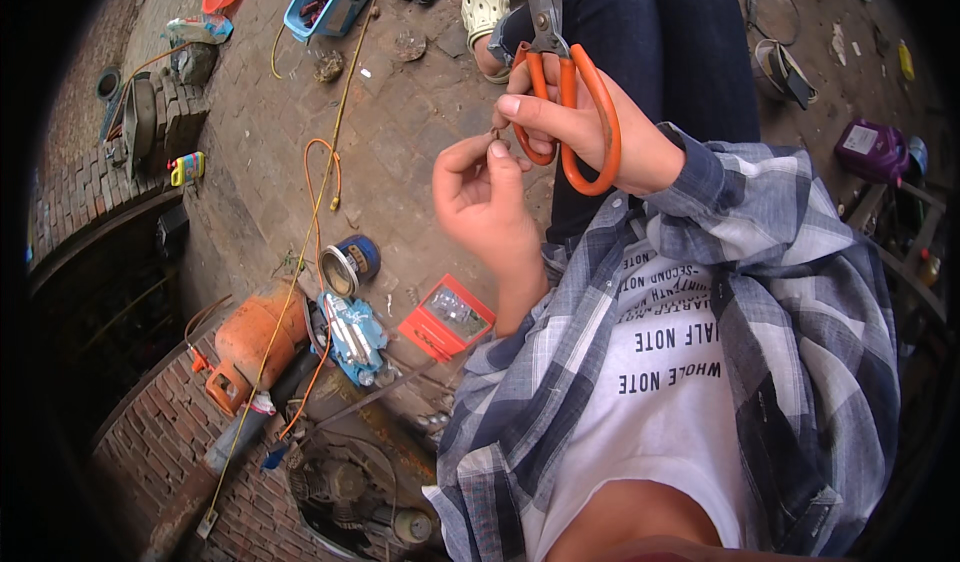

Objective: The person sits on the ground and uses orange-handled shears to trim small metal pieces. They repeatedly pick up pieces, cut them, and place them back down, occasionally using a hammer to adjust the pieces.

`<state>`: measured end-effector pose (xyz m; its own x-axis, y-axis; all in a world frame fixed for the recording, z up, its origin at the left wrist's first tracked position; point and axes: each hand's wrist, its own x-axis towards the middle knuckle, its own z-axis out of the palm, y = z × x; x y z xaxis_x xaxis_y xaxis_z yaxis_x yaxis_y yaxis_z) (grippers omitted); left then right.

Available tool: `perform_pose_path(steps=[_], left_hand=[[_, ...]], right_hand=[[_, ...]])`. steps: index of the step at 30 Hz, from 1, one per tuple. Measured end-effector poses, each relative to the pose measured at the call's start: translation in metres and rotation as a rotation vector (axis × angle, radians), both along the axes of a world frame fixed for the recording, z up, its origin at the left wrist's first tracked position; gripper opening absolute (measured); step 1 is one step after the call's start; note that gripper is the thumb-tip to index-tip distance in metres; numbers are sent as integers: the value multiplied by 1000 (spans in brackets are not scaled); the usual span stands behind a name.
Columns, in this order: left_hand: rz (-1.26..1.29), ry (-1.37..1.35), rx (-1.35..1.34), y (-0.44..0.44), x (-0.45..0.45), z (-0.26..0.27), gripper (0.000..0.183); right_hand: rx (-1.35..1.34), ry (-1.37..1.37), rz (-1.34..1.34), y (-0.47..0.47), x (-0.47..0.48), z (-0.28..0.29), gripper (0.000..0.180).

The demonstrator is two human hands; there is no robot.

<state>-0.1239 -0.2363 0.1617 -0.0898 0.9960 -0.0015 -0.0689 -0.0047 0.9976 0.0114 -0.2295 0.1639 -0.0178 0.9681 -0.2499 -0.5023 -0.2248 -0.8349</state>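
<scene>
My right hand point(592, 123) holds a pair of large scissors point(551, 29) with orange-coated handles. The metal blades point away from me, past my knee, and the handle loops lie around my fingers and palm. Just left of it, my left hand point(487, 194) pinches a small brown piece point(496, 134) between thumb and forefinger. My right fingertips are close to that piece; whether they touch it I cannot tell. Both hands are raised in front of my lap, beside my dark jeans point(622, 44).
A red case point(414, 329) with a clear window and a blue tin point(364, 256) sit left on the paving. Beyond are an orange gas cylinder point(259, 326), a yellow cord point(347, 104) across the ground and a blue basket point(341, 11). A purple jug point(870, 153) stands right.
</scene>
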Motion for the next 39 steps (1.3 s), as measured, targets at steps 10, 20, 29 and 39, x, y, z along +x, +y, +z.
perform_pose_path(steps=[10,20,29,39], left_hand=[[36,387,386,2,0,-4,12],[-6,96,172,0,3,5,15],[57,91,215,0,7,4,8],[56,382,358,1,2,0,11]], right_hand=[[36,-29,10,-3,3,5,27],[248,-114,-116,-2,-2,0,20],[251,-138,-146,-4,-4,0,23],[267,-375,-123,-5,-1,-3,29]])
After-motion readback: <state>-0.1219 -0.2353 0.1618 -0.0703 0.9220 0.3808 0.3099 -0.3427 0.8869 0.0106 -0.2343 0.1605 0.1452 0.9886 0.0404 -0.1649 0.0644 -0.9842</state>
